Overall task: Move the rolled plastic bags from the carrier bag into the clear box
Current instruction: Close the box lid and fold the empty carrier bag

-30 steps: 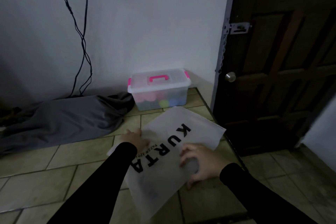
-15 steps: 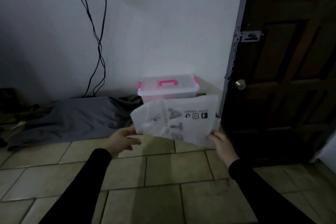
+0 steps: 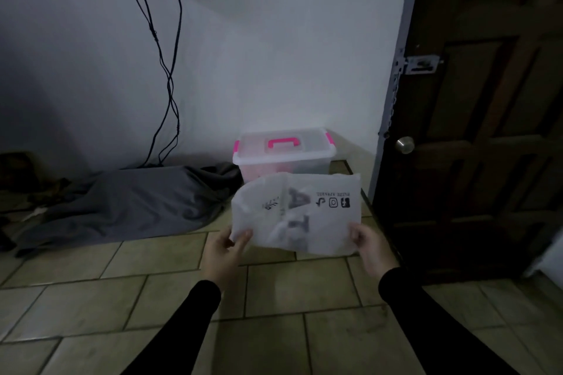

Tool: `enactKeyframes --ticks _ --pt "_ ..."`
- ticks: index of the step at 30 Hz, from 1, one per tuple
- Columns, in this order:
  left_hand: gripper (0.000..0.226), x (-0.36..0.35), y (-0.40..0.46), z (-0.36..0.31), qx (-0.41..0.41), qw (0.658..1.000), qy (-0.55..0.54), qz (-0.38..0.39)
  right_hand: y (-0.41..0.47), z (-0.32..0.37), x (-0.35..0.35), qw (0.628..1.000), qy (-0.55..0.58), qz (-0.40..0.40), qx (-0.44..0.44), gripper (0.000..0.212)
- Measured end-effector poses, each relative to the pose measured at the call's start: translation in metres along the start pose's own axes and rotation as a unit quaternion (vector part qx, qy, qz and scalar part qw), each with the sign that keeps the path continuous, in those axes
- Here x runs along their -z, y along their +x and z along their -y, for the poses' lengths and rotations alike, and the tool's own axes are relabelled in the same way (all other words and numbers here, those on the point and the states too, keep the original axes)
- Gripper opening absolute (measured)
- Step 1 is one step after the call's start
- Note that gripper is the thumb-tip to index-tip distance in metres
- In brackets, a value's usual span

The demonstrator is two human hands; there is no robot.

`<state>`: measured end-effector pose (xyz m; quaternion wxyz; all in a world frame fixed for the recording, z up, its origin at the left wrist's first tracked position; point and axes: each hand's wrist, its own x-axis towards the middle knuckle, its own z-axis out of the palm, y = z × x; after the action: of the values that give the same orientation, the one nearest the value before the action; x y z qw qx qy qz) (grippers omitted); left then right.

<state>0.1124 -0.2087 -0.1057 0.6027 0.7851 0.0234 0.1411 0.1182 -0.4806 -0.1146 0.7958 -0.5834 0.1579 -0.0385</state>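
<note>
I hold a white carrier bag (image 3: pixel 297 211) with black lettering up off the tiled floor, in front of me. My left hand (image 3: pixel 224 248) pinches its lower left corner and my right hand (image 3: pixel 367 245) grips its lower right edge. Just behind the bag, against the wall, stands the clear box (image 3: pixel 285 152) with a pink handle and pink clips; its lid is on. Pink shapes show faintly through the box wall. I cannot make out rolled plastic bags inside the carrier bag.
A grey cloth bundle (image 3: pixel 122 207) lies on the floor to the left of the box. Black cables (image 3: pixel 164 70) hang down the white wall. A dark wooden door (image 3: pixel 487 131) with a round knob (image 3: pixel 404 144) stands at the right.
The carrier bag lay flat on the floor under both hands; both hands have since lifted it upright and turned it over, and my view has tilted up.
</note>
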Motion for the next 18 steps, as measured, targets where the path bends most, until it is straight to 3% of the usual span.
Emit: enactKeyframes --ticks 2,5,10,14,18 --pt "0.03 -0.003 0.0 0.006 0.01 1.0 0.018 0.004 -0.003 0.0 0.002 1.0 -0.005 0.01 0.006 0.027" --pt "0.034 -0.005 0.001 0.019 0.006 0.996 0.082 0.046 -0.006 0.002 0.006 0.999 -0.003 0.041 0.006 0.018" --pt "0.042 -0.006 0.009 0.028 -0.035 0.947 0.304 0.099 -0.005 -0.002 0.012 0.993 -0.068 0.086 -0.032 0.012" --pt "0.034 -0.007 0.012 0.026 0.011 0.978 0.207 0.017 -0.002 0.005 0.004 0.988 -0.139 0.062 0.004 0.022" --pt "0.036 -0.005 0.019 0.029 -0.007 0.987 0.157 0.011 -0.001 0.0 -0.004 0.974 -0.225 0.004 0.013 0.034"
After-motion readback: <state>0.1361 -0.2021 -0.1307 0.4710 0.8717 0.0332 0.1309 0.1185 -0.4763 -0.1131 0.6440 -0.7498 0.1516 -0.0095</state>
